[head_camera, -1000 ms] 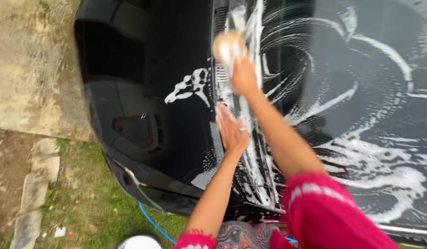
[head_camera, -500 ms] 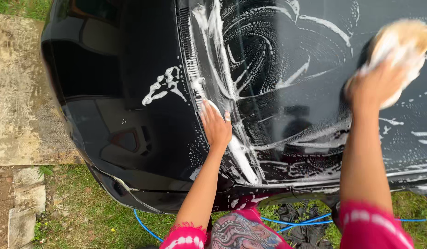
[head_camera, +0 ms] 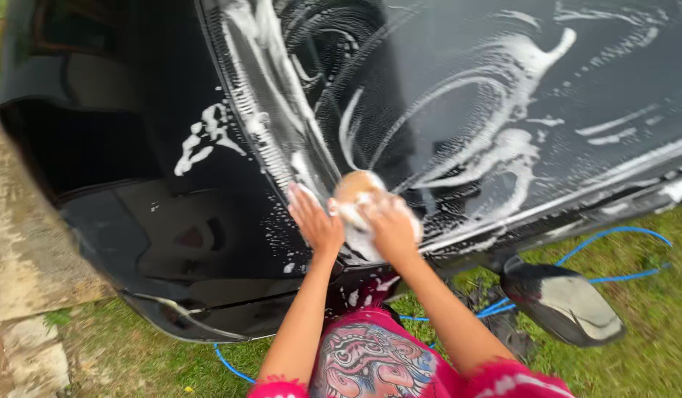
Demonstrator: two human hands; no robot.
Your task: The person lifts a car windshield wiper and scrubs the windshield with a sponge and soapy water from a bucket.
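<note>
Right hand [head_camera: 392,225] grips soapy sponge [head_camera: 358,190] on black car [head_camera: 157,214]; left hand [head_camera: 314,221] flat, fingers spread, just beside sponge.

Soft, even daylight, without hard shadows. Beyond my fingers the wet black car body [head_camera: 171,221] shines and mirrors the bright sky, with pale glare. My right hand [head_camera: 391,225] and the sponge [head_camera: 356,190] are slightly blurred; the frame edges look stretched.
</note>
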